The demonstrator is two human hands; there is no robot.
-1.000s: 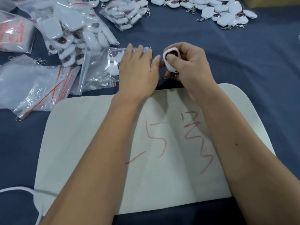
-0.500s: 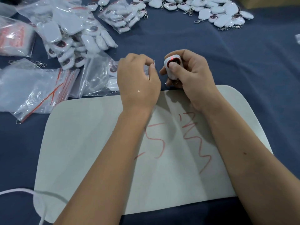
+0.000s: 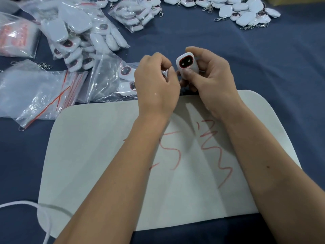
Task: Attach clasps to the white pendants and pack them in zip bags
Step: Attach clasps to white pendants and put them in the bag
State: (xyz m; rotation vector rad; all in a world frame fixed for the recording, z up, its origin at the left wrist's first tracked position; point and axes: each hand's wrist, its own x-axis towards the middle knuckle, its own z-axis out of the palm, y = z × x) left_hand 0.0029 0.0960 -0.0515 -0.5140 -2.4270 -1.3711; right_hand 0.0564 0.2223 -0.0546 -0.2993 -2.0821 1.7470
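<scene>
- On your white mat [image 3: 98, 155], a "5" is hand-drawn in red marker.
- The red scrawl beside it can't be read.

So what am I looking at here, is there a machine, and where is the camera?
No machine: a person works with two bare hands, filmed by a camera on their head looking down. The right hand grips a small white plastic pendant with a dark red-rimmed face. The left hand pinches the edge of a clear zip bag with pendants inside. Under the arms lies a white mat with red scribbles on a dark blue tablecloth. Loose pendants lie at the far edge.
</scene>
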